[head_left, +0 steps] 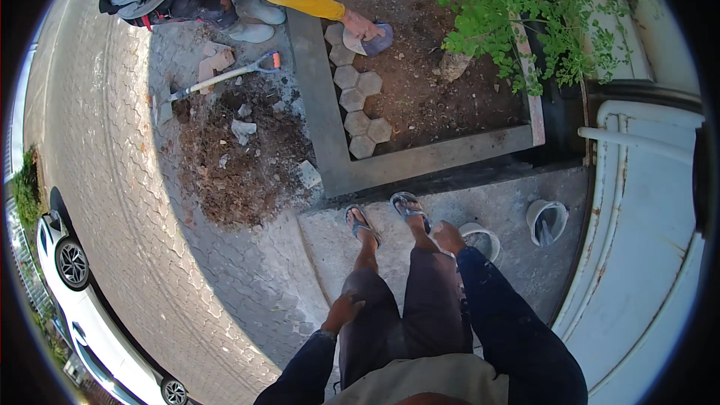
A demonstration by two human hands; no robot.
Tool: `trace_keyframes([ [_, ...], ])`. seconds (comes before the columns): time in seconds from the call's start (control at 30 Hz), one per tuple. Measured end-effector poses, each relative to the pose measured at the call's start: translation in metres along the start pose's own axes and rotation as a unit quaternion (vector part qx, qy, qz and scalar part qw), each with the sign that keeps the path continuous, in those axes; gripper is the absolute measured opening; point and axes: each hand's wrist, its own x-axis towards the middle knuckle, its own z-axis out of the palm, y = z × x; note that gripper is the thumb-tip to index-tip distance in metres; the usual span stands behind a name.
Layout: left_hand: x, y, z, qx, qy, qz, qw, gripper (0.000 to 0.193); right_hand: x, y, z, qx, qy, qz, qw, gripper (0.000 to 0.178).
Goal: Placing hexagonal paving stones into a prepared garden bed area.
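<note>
**Standing at the step's edge, hands empty**

The left hand [343, 310] rests loosely open on the thigh; the right hand [448, 238], loosely curled, hangs empty just beside a white bucket [480, 238]. Best keep feet back from the concrete step [322, 232] edge; open paving lies left, a soil pile [236, 157] far-left.

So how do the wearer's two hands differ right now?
The left hand rests on the left thigh, fingers spread, close to the body. The right hand reaches further forward and lower, near the knee, closed into a loose fist beside the white bucket. The left arm is bent; the right arm is stretched out. Both wear dark blue sleeves, and neither plainly holds anything.
</note>
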Motion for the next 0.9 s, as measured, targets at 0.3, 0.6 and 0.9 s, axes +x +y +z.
trace_keyframes([
  [0.3, -0.032, 0.01, -0.011, -0.102, 0.053, -0.011, 0.993, 0.06, 0.033, -0.075, -0.106, 0.009, 0.059, -0.061, 0.996, 0.026],
  [0.6, -0.011, 0.049, -0.023, -0.216, 0.088, -0.121, 0.965, 0.064, 0.167, -0.211, -0.224, -0.056, 0.119, -0.283, 0.95, 0.025],
  [0.9, 0.106, 0.172, 0.072, -0.382, 0.107, -0.266, 0.879, 0.096, 0.432, -0.318, -0.202, -0.09, 0.026, -0.149, 0.984, 0.061],
])
